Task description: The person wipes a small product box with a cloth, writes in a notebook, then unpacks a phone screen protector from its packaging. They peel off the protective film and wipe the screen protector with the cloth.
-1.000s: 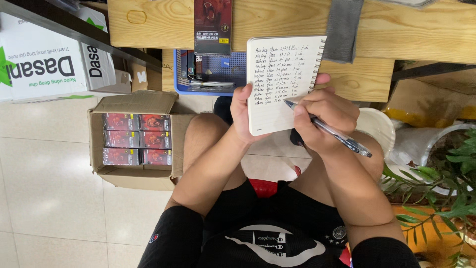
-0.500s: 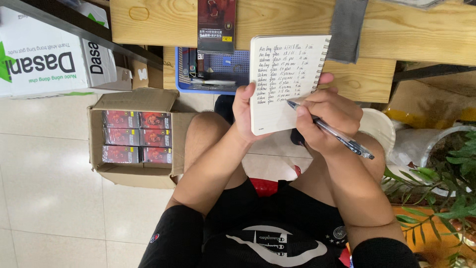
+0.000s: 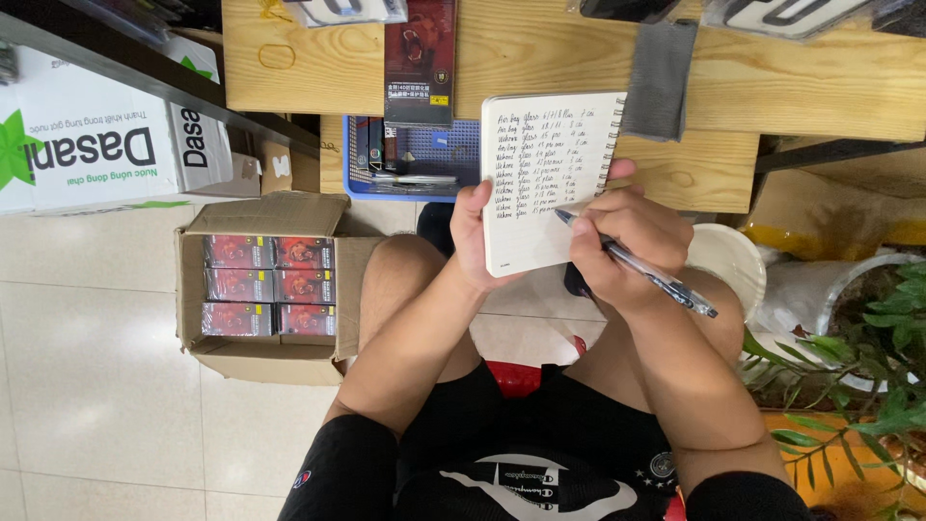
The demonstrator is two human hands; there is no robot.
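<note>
- An open brown cardboard box [image 3: 260, 294] stands on the tiled floor, left of the person's knee. Inside it are six small red packages [image 3: 269, 286], in two columns and three rows, all wrapped in clear film.
- A large white carton [image 3: 101, 145] with green print and a green star stands at the upper left, partly under a dark shelf edge.
- A tall dark red flat package [image 3: 420, 60], with a small yellow label near its lower edge, lies on the wooden surface at the top.
</note>
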